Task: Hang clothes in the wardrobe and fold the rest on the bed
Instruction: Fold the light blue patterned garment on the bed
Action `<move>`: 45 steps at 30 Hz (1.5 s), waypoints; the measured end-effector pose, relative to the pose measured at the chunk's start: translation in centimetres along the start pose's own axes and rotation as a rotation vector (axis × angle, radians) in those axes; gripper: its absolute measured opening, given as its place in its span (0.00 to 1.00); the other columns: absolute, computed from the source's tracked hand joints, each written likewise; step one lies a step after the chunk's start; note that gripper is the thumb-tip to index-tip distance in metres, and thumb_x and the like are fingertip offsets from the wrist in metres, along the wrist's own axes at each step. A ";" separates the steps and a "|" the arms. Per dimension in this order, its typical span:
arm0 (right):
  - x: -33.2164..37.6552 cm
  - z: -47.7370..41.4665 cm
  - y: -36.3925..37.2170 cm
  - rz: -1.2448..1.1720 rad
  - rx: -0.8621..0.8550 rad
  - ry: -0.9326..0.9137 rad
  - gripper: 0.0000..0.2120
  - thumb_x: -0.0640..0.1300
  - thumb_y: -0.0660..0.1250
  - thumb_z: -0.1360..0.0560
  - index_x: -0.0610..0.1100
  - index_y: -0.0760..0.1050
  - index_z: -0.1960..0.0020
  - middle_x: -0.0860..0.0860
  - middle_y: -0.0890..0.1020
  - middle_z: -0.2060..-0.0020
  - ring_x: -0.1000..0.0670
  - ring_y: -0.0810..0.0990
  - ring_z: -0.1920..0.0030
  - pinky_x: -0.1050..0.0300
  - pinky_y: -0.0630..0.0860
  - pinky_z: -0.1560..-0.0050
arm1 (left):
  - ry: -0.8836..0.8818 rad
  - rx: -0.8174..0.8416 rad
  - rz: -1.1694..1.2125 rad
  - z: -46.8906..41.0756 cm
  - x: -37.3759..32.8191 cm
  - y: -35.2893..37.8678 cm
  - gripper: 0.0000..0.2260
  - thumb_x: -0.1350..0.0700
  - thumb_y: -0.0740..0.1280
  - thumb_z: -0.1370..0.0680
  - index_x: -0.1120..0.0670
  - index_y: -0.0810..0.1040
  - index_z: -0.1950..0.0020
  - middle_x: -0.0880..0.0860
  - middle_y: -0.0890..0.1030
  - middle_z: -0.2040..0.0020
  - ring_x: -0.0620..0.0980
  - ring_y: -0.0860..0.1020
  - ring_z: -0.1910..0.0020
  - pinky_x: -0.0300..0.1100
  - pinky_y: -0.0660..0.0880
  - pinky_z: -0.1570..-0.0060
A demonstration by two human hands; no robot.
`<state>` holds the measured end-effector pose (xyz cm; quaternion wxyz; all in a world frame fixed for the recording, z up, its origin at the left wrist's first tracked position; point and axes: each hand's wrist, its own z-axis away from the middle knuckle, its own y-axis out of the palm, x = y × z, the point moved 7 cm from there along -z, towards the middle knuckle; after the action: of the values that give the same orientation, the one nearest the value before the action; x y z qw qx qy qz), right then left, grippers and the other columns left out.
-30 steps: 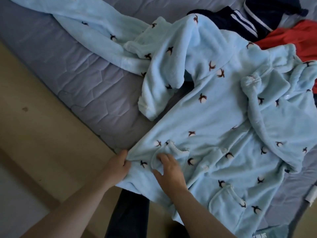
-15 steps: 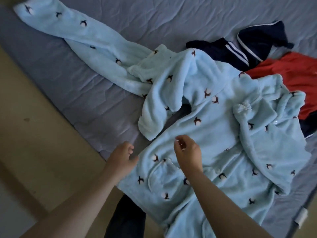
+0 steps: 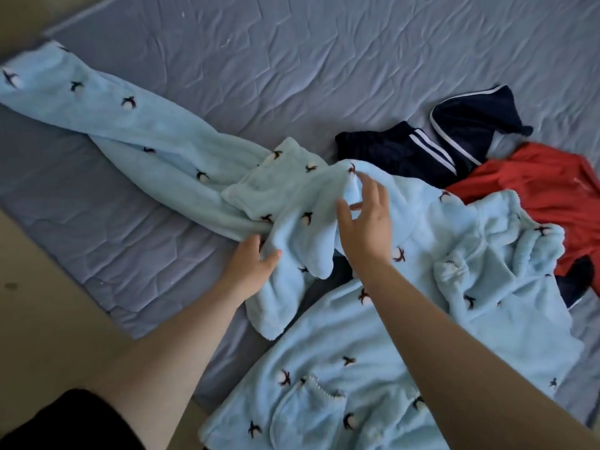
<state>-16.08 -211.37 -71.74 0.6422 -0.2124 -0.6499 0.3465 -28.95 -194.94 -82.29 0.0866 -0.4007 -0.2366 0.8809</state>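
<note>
Folding step: the left hand grips the blue sleeve. The right hand is open above it. Next, pull the sleeve flat.

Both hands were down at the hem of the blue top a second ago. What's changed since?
Both hands let go and moved up the blue top. The left hand now grips its sleeve. The right hand reaches over the shoulder fold with fingers spread, holding nothing. The blue trousers, navy garment and red garment lie where they were on the bed.
</note>
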 end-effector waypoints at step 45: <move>-13.5 7.3 -17.8 -0.621 -0.137 0.893 0.08 0.40 0.59 0.20 0.41 0.74 0.56 0.43 0.81 0.58 0.46 0.80 0.61 0.53 0.77 0.59 | 0.176 0.604 0.148 7.8 -29.3 5.7 0.12 0.49 0.59 0.20 0.55 0.76 0.51 0.50 0.76 0.59 0.48 0.74 0.60 0.39 0.70 0.57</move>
<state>-19.06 -234.32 -67.72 0.9124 -0.1783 -0.3676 -0.0263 -15.14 -212.61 -61.18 0.1574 -0.4474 0.0736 0.8773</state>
